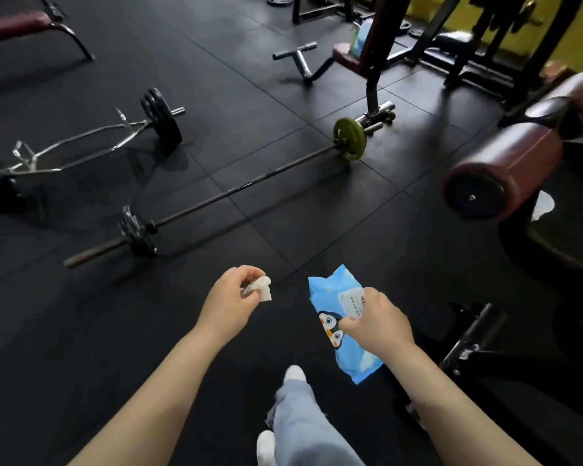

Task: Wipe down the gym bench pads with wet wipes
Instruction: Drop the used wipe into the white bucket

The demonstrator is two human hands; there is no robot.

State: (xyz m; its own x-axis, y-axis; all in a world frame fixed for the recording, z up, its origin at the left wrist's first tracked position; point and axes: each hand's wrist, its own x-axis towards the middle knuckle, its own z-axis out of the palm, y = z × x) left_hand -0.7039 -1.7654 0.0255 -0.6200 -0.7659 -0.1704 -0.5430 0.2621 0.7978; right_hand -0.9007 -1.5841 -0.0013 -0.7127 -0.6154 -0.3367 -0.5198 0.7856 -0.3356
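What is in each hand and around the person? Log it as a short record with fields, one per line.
left hand: left hand pinches a crumpled white wipe
right hand: right hand holds the blue wipes pack, penguin print facing up
nearest pad: maroon roller pad on the right, untouched
floor: black rubber tiles
obstacles: barbell with a yellow-green plate lying ahead; curl bar to its left
other benches: maroon flat bench far left

Bare forearms [169,375], grey trousers [303,428], white shoes [295,374]
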